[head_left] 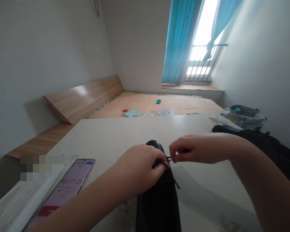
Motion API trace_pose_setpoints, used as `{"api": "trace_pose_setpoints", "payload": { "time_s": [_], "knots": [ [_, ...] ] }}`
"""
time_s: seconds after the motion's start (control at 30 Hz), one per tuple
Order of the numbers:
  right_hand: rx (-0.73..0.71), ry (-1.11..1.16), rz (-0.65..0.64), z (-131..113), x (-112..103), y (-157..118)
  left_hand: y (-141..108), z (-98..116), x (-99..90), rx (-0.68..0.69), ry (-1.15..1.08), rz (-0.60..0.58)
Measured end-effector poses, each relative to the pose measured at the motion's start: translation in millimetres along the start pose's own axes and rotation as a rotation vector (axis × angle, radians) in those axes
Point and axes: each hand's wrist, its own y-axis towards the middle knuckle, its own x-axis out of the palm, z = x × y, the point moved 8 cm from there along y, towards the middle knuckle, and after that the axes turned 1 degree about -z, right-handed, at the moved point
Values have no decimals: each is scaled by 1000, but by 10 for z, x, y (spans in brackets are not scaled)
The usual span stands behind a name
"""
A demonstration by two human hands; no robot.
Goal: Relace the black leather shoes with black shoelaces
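Note:
A black shoe point(158, 206) stands on the white table in front of me, its toe pointing away. My left hand point(142, 167) rests over the laces, closed, with a black shoelace point(174, 180) pinched between thumb and fingers. One loose end of that lace hangs down the shoe's right side. To the right of the shoe, my right hand point(193, 148) is closed in a pinch on a short stretch of lace, drawn out sideways. The lacing under my left hand is hidden.
A second black shoe point(261, 145) lies at the right of the white table point(111, 132). On the left, a phone point(74, 180) shows a running timer beside plastic-like sheets. Beyond are a grey bag point(246, 116), a wooden board point(84, 96) and small packets.

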Motion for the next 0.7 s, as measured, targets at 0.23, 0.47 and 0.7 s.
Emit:
{"api": "trace_pose_setpoints", "payload": {
  "time_s": [0.23,0.47,0.7],
  "knots": [
    [33,-51,-95,-33,84,6,27,-63,58,-116,53,-12],
    [3,-108,-14,-116,88,31,27,-159,102,-91,-101,-103],
    [-59,-110,-25,-201,136,30,48,-205,154,-99,-165,-131]
  ]
}}
